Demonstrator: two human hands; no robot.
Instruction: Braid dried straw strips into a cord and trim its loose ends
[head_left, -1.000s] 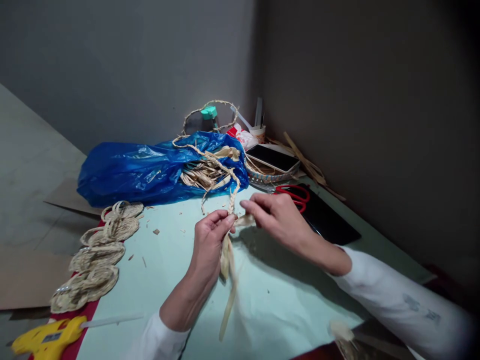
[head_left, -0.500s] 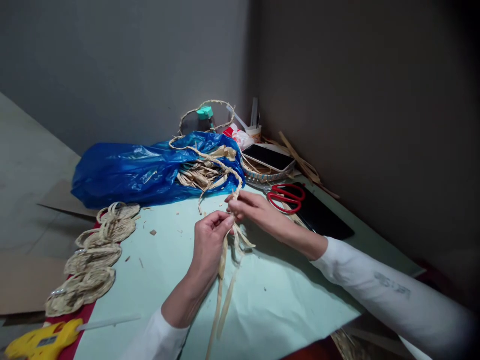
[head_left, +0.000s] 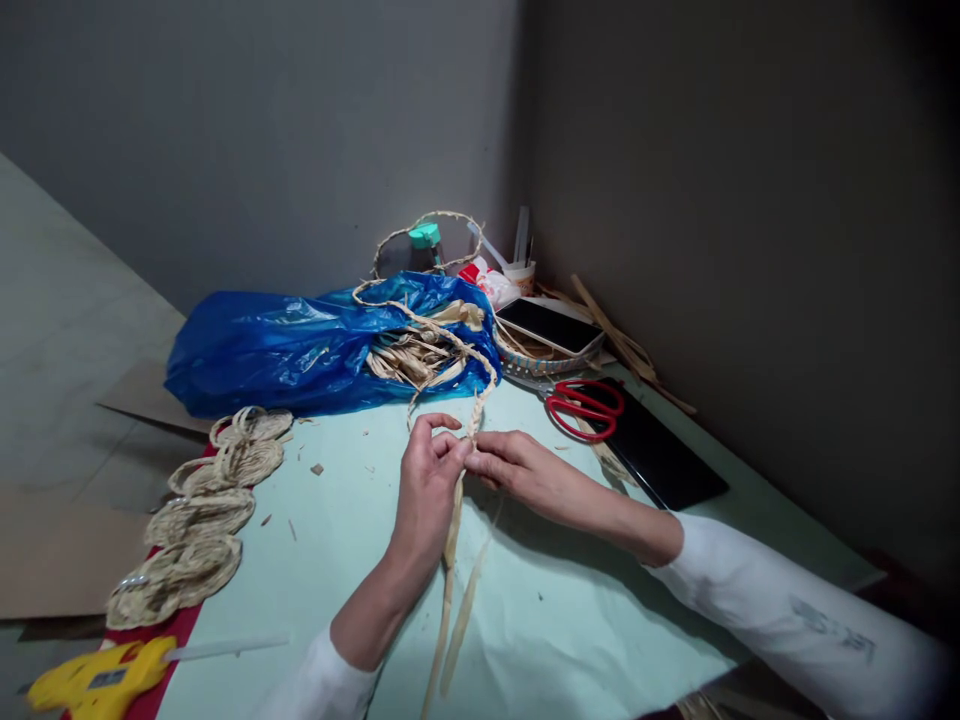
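Observation:
A braided cord (head_left: 478, 408) of pale dried plant strips runs from between my hands up over a blue plastic bag and loops behind it. My left hand (head_left: 435, 480) pinches the braid's lower end between thumb and fingers. From the right, my right hand (head_left: 517, 468) grips the same spot, fingertips touching the left thumb. Loose strips (head_left: 451, 570) hang below the hands toward the table's near edge. The exact crossing of the strips is hidden by the fingers. More dried strips (head_left: 412, 358) fill the mouth of the blue bag (head_left: 262, 350).
Red-handled scissors (head_left: 585, 410) lie right of my hands beside a black tablet-like slab (head_left: 660, 450). A phone (head_left: 551, 327) rests on a round basket (head_left: 540, 363). Woven slippers (head_left: 199, 535) line the left edge, with a yellow glue gun (head_left: 105, 680) nearer. Walls stand behind and right.
My hands have come together lower on the braid. The short strip ends that stuck out beneath them are now mostly hidden. The whole view has shifted slightly.

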